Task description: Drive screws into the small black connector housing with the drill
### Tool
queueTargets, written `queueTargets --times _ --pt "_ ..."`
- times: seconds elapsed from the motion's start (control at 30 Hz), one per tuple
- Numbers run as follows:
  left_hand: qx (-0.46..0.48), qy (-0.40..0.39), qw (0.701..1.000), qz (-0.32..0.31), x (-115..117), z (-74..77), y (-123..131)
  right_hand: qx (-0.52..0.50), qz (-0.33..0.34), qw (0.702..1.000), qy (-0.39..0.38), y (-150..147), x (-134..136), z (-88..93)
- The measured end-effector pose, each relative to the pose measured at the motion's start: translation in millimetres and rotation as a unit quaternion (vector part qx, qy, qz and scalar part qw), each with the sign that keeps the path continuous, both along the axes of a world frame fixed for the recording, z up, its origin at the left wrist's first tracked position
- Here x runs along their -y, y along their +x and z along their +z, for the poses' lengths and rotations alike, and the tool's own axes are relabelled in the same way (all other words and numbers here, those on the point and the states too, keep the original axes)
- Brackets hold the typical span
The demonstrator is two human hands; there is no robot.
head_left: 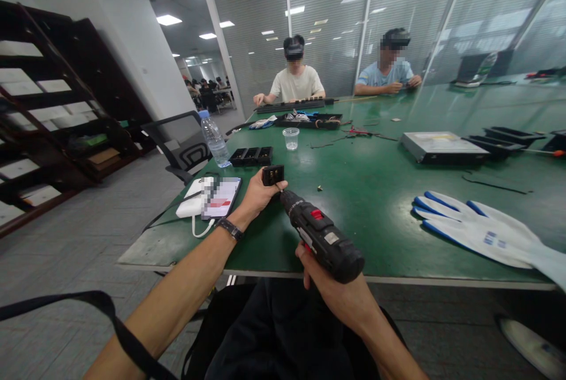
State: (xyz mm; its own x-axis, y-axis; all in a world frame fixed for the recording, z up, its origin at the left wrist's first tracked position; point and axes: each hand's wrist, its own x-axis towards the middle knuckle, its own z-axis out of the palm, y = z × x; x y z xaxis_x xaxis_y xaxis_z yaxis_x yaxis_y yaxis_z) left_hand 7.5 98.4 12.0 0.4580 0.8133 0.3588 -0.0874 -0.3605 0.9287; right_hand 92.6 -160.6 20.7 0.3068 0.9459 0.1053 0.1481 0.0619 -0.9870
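Observation:
My left hand (260,192) grips a small black block (273,175) with brass-coloured parts in its face, held just above the green table. My right hand (319,268) is wrapped round the handle of a black cordless drill (322,233) with a red switch on top. The drill's tip points away from me and meets the lower edge of the block by my left thumb; whether it sits in a screw I cannot tell. A small brass piece (319,188) lies on the table to the right of the block.
Left of my hands are a phone (224,196), a white power bank (194,200), a water bottle (215,143) and a black three-part block (251,157). A plastic cup (290,138) stands ahead. Work gloves (477,230) and a metal-topped box (442,147) lie right. Two people sit opposite.

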Motion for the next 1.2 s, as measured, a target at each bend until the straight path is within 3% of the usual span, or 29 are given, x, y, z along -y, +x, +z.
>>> queueTargets --times 1.2 --pt "0.009 0.000 1.000 -0.005 1.7 2.2 1.4 0.042 -0.014 0.999 -0.022 2.0 0.7 1.8"
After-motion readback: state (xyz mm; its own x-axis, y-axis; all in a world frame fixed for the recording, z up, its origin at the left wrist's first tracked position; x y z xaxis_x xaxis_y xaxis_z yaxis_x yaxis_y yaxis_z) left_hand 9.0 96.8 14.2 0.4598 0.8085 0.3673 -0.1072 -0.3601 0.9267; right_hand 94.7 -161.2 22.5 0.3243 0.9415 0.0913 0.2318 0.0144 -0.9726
